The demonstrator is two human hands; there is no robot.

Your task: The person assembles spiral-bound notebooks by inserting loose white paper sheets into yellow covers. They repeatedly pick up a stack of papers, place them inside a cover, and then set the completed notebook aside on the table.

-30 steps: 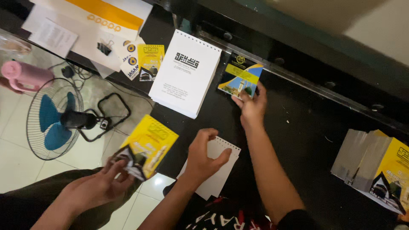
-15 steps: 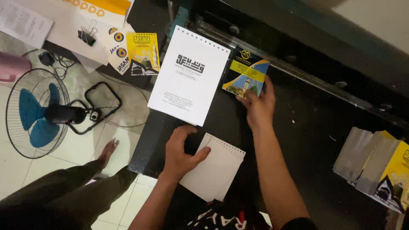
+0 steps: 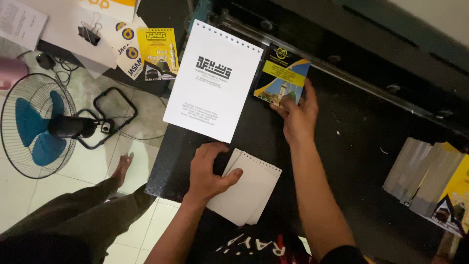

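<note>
Black table: one, taking up most of the view; everything below is placed relative to it.

Floor fan: one, blue blades in a wire cage, on the tiled floor off the table's left edge. A second person's trousered leg and bare foot stand between fan and table.

Large white sheet: one, punched along its top edge, lying flat at the table's upper left and overhanging the left edge. It sits just above the left hand and touches nothing the hands hold.

Small white sheets: at least two, stacked and slightly fanned, punched along the top, at the table's near edge. Exact count cannot be told.

Booklet stack: one fanned pile, yellow covers, at the table's right end, well apart from both hands.

Booklets: one yellow-and-blue booklet at the table's far rail, beside the large sheet; one yellow booklet off the table on the desk to the upper left.

Left hand: palm down, fingers curled together on the table, thumb pressed on the small sheets' left edge.

Right hand: fingers loosely spread, tips pinching the yellow-and-blue booklet's lower right corner.

Binder clip: one, black, on the papers of that desk.
</note>
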